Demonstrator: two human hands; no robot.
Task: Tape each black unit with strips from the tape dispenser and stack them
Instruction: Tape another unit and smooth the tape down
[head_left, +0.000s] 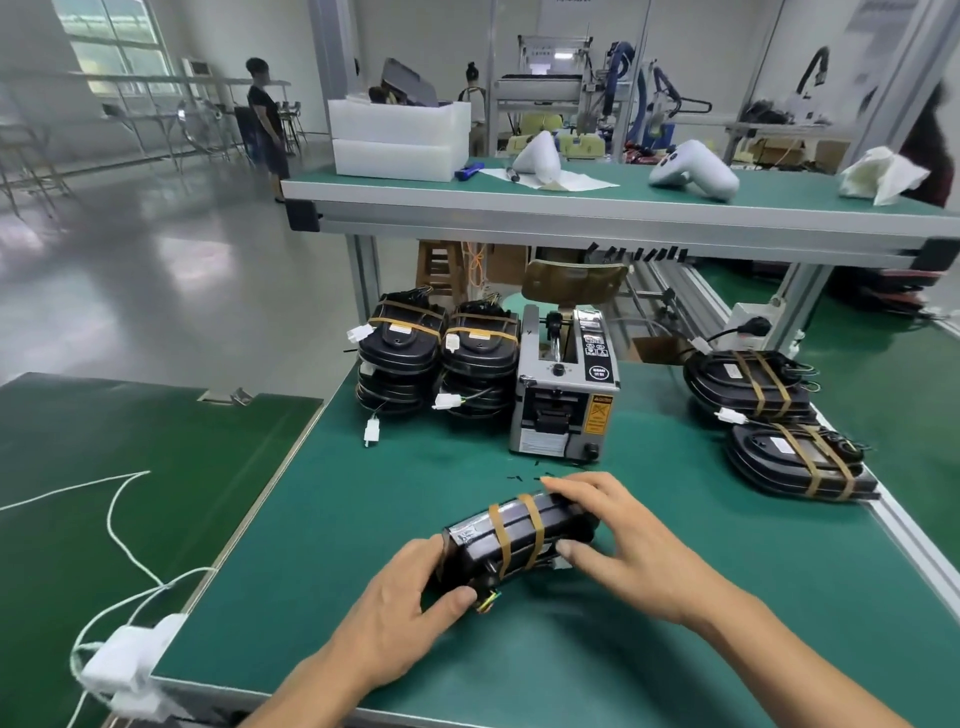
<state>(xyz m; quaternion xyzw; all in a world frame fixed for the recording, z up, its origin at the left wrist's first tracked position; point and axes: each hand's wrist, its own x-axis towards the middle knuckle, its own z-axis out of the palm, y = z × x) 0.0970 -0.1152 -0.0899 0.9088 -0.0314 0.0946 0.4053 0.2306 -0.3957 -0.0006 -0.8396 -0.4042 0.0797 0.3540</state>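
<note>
— Between the two hands on the green mat, what's that?
— One black unit (519, 540), tipped on edge. The left hand (400, 618) grips its near end; the right hand (618, 540) curls over the far end.
— Its look?
— Glossy plastic, rounded, two tan tape bands (crosswise). The grey tape dispenser (566, 389) stands behind.

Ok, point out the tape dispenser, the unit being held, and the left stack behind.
tape dispenser (563, 395): head view, grey front housing.
held black unit (519, 540): head view, taped side face.
left stack (402, 348): head view, top unit's lid.
</note>
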